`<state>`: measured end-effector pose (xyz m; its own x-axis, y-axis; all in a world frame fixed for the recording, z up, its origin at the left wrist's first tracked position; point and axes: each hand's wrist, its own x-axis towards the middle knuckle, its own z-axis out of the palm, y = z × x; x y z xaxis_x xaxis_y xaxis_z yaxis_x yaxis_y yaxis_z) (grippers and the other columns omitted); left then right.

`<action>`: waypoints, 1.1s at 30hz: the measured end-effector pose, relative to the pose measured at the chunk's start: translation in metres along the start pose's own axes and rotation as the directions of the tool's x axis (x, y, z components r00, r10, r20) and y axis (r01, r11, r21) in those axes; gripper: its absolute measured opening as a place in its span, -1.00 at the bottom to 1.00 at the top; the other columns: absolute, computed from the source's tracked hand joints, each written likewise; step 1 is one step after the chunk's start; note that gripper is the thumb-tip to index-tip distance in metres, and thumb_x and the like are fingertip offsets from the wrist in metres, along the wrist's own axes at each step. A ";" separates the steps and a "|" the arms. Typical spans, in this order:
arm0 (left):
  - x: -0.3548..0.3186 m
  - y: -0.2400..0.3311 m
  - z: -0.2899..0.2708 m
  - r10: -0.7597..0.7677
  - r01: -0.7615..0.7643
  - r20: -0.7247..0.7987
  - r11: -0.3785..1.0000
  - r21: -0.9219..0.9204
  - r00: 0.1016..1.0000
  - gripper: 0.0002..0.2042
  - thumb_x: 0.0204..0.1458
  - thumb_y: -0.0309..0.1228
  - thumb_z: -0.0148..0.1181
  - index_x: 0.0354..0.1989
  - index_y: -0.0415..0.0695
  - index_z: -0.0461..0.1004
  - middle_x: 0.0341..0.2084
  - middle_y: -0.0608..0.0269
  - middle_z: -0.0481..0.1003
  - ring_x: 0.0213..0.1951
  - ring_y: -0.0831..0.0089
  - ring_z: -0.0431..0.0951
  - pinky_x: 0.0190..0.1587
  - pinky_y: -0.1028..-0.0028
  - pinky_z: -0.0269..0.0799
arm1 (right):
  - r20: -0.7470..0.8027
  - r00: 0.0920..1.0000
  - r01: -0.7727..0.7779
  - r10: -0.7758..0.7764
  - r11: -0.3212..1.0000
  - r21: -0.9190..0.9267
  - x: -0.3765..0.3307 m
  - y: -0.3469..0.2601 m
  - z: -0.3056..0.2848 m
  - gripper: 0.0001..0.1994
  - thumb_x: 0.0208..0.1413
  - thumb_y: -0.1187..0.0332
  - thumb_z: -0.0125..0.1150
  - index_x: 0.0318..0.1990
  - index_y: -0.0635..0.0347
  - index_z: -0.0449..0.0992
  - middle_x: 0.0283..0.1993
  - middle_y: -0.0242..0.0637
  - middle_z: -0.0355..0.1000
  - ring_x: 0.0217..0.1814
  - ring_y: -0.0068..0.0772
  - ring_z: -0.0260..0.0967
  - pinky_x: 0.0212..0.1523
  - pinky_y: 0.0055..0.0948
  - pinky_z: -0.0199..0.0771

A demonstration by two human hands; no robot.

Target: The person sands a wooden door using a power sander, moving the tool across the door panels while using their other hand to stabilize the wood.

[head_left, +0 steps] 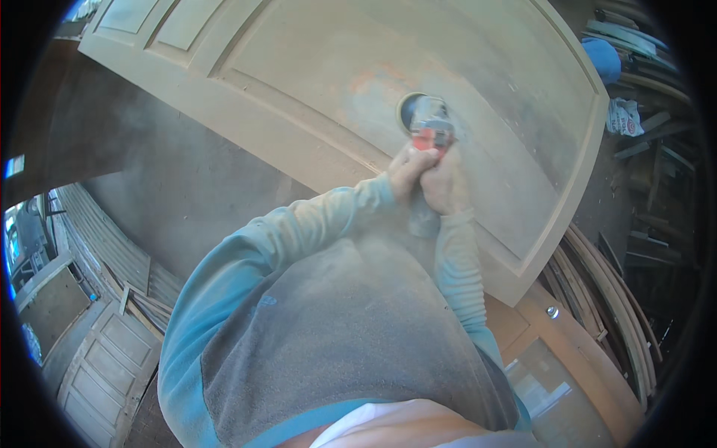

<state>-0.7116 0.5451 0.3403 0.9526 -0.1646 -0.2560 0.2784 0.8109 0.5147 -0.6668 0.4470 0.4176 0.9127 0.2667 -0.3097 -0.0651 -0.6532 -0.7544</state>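
Observation:
Both of my hands are closed around a dusty angle grinder point(432, 123) with a red band on its body. My left hand point(409, 170) wraps the body from the left, and my right hand point(446, 183) grips it from the right, slightly blurred. A round sanding disc point(408, 112) at the tool's head lies against a large cream panelled door point(314, 67). Around the disc the door's surface is patchy, with pale grey and orange-pink marks. The lower end of the tool shows below my hands. Dust coats my sleeves and hangs in the air.
Stacked timber strips point(597, 291) and scrap wood point(657, 157) line the right side, with a white plastic bag point(624, 117) and a blue object point(602, 60). Another door with glass point(549, 381) lies at lower right. A panelled door point(108, 366) and corrugated sheet point(112, 231) stand at left.

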 end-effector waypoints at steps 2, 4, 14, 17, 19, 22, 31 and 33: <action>-0.007 0.028 -0.007 0.010 -0.009 0.022 0.999 -0.042 1.000 -0.55 0.30 -0.22 0.15 0.28 -0.19 0.40 0.05 0.21 0.56 0.09 0.41 0.56 0.18 0.37 0.46 | -0.008 0.999 -0.048 0.048 0.993 -0.106 0.011 -0.018 0.012 -0.53 0.15 0.18 0.29 0.04 0.39 0.37 -0.03 0.29 0.56 0.07 0.37 0.53 0.04 0.08 0.51; -0.004 0.050 -0.019 -0.058 0.057 0.064 0.998 0.028 0.996 -0.58 0.32 -0.21 0.12 0.24 -0.21 0.42 0.02 0.22 0.58 0.03 0.42 0.60 0.13 0.40 0.49 | 0.011 0.995 -0.093 0.095 0.990 -0.103 0.021 -0.030 0.020 -0.53 0.15 0.18 0.28 0.03 0.40 0.36 -0.03 0.33 0.55 0.08 0.39 0.52 0.05 0.12 0.50; 0.128 -0.044 0.060 -0.325 0.253 0.107 0.871 0.422 0.940 -0.52 0.22 -0.12 0.19 0.24 -0.12 0.48 0.07 0.24 0.57 0.14 0.42 0.53 0.23 0.39 0.39 | -0.365 0.927 0.041 0.088 0.943 0.332 0.039 0.085 -0.083 -0.61 0.20 0.25 0.31 0.07 0.35 0.51 -0.12 -0.04 0.61 -0.06 -0.20 0.60 -0.09 -0.16 0.54; 0.153 -0.034 0.052 -0.334 0.234 0.143 0.851 0.469 0.932 -0.47 0.19 -0.11 0.19 0.29 -0.09 0.45 0.09 0.22 0.56 0.14 0.40 0.54 0.22 0.38 0.41 | -0.371 0.919 -0.053 0.134 0.974 0.220 0.057 0.073 -0.083 -0.64 0.21 0.40 0.16 0.13 0.33 0.47 -0.03 -0.12 0.58 0.00 -0.33 0.51 0.01 -0.28 0.53; 0.162 -0.018 0.032 -0.330 0.234 0.194 0.888 0.395 0.924 -0.47 0.19 -0.10 0.21 0.29 -0.09 0.45 0.10 0.20 0.55 0.13 0.38 0.54 0.22 0.37 0.41 | -0.262 0.961 -0.041 0.088 0.983 0.180 0.080 0.054 -0.074 -0.61 0.20 0.37 0.19 0.16 0.33 0.45 -0.01 -0.09 0.57 0.01 -0.28 0.52 0.02 -0.24 0.53; 0.146 0.054 0.010 -0.218 0.180 0.061 0.907 0.382 0.974 -0.48 0.22 -0.10 0.20 0.26 -0.15 0.44 0.10 0.14 0.54 0.11 0.36 0.55 0.20 0.33 0.44 | -0.231 0.973 0.015 0.030 0.982 0.191 0.108 -0.004 -0.039 -0.62 0.20 0.29 0.27 0.09 0.32 0.49 -0.07 -0.05 0.59 -0.03 -0.21 0.56 -0.04 -0.19 0.54; 0.125 0.242 -0.117 0.014 -0.010 -0.036 0.994 0.109 0.999 -0.48 0.24 -0.08 0.20 0.24 -0.17 0.43 0.04 0.13 0.55 0.09 0.32 0.56 0.16 0.31 0.46 | 0.031 0.995 -0.089 0.097 0.976 -0.200 0.213 -0.188 0.091 -0.28 0.12 0.03 0.41 0.12 0.60 0.32 0.05 0.41 0.51 0.17 0.24 0.54 0.09 -0.08 0.55; 0.126 0.271 -0.127 0.056 -0.052 -0.085 0.998 0.043 0.995 -0.53 0.23 -0.08 0.20 0.18 -0.14 0.49 -0.04 0.18 0.58 0.01 0.37 0.58 0.10 0.36 0.48 | 0.006 1.000 -0.010 0.011 0.985 -0.170 0.247 -0.181 0.119 -0.32 0.11 0.04 0.42 0.09 0.57 0.38 0.06 0.37 0.53 0.14 0.19 0.57 0.04 -0.09 0.57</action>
<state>-0.5314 0.8159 0.3435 0.9527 -0.0706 -0.2956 0.2332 0.7935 0.5622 -0.4771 0.7156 0.4090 0.9095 0.2637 -0.3213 -0.0043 -0.7670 -0.6416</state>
